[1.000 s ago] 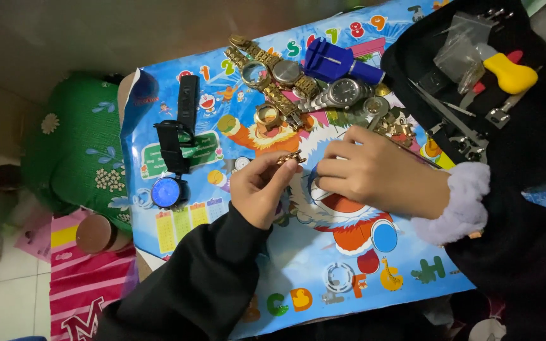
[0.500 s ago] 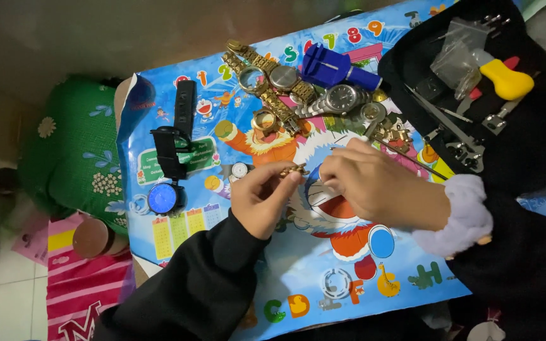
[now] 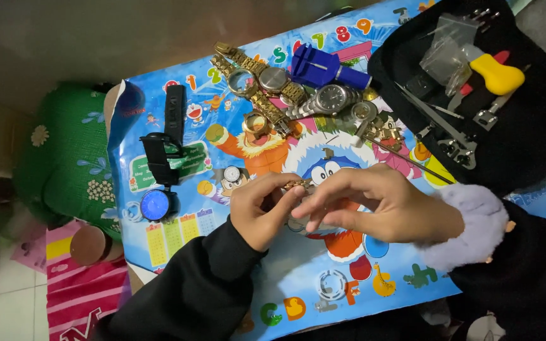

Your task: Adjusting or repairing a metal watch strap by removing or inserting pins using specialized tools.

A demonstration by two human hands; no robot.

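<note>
My left hand (image 3: 261, 209) and my right hand (image 3: 374, 203) meet over the middle of a colourful cartoon mat (image 3: 178, 240). Together they pinch a small gold watch part (image 3: 297, 184), most of it hidden by the fingers. A silver piece shows under my right hand's fingers. Beyond the hands lie gold watches (image 3: 248, 72) and a silver watch (image 3: 330, 98). A blue link-removal tool (image 3: 327, 69) sits beside them.
A black-strapped watch with a blue face (image 3: 156, 203) lies at the mat's left. A black pouch (image 3: 538, 132) at the top right holds a yellow-handled tool (image 3: 497, 74), tweezers and metal tools. A small ring part (image 3: 331, 285) rests near the front. A green cushion (image 3: 58, 164) is at the left.
Both hands have drawn closer together, the right fingers now meeting the left over the small gold part. The camera view has shifted slightly.
</note>
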